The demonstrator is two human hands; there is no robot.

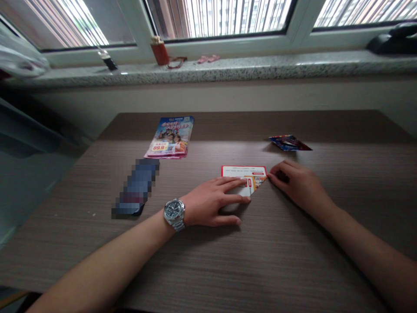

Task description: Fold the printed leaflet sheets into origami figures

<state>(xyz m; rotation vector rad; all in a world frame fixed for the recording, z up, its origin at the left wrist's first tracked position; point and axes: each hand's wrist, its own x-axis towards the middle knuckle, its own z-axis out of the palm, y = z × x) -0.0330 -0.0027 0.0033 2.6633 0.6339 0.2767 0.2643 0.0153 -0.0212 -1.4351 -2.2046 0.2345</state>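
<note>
A partly folded paper flyer (243, 171) lies on the table, white with a red border, one corner turned over into a slanted edge. My left hand (218, 201) rests flat on it with fingers spread, covering its lower left part. At the flyer's right corner, my right hand (295, 182) has thumb and index finger pinched together on the tip. A silver wristwatch (174, 210) is on my left wrist. Beyond my right hand sits a folded dark blue paper piece (289, 142), partly raised off the table.
A stack of colourful flyers (172, 137) lies at the back left. Nearer is a phone-shaped object (137, 187), blurred by pixelation. Behind the wooden table (208, 269), the stone windowsill (260, 65) holds a red container (159, 52) and small items.
</note>
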